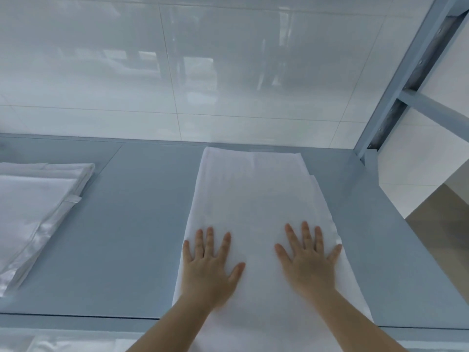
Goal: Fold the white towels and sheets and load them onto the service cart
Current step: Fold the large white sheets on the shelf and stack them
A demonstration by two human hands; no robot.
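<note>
- Blue-grey table (142, 224) runs from the near edge to a glossy white tiled wall (203, 72).
- Left hand (208, 265) and right hand (308, 262) lie flat, fingers spread, pressing the near part of a folded white sheet (253, 194).
- That sheet stretches away toward the wall, right of centre.
- Folded white linens (33, 207) lie well apart at far left.
- Blue metal frame (396, 92) rises at far right.

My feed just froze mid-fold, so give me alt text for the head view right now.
Both hands, left hand and right hand, press flat with spread fingers on a long folded white sheet lying on a grey-blue table. A second pile of folded white linen lies at the table's left edge, a white tiled wall behind.
</note>
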